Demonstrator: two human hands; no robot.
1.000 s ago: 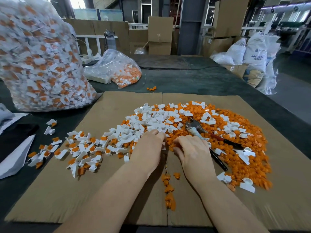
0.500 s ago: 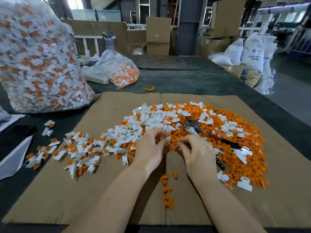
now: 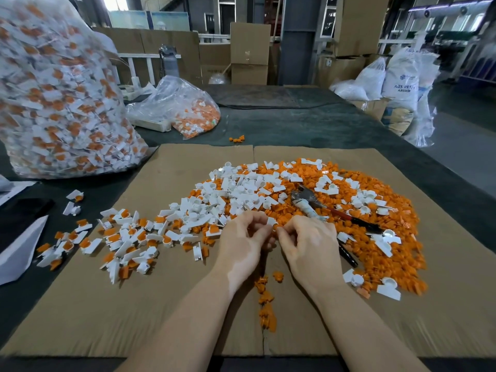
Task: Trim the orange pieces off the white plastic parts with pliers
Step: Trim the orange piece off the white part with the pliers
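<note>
The fingers of both hands were curled and met over the seam of the cardboard sheet (image 3: 161,304), pinching one small white plastic part (image 3: 271,220) between them. The left hand (image 3: 243,244) held it from the left with thumb and forefinger; the right hand (image 3: 308,247) pinched at its near right edge, where a bit of orange showed against the fingertips. Whether that orange was joined to the part could not be told.

The pliers (image 3: 322,208) lay untouched on the heap just beyond the right hand, metal head pointing far-left, the red and black handles running off to the near right, one of them passing behind the right hand. Under and around them spread a broad pile of orange pieces (image 3: 389,253), with white parts scattered over it. A denser mound of white parts (image 3: 236,191) sat to the far left of the hands. Farther left, a looser scatter of white parts with orange still on them (image 3: 126,237) trailed to the edge of the cardboard and onto the dark table (image 3: 295,124). A short line of orange scraps (image 3: 265,304) lay along the seam between the forearms.

At the far left stood a large clear bag (image 3: 59,98) stuffed with white and orange parts, and behind it a smaller, mostly slack bag (image 3: 182,108) with orange bits in its corner. Cardboard boxes (image 3: 249,52) and white sacks (image 3: 400,79) stood beyond the table.
</note>
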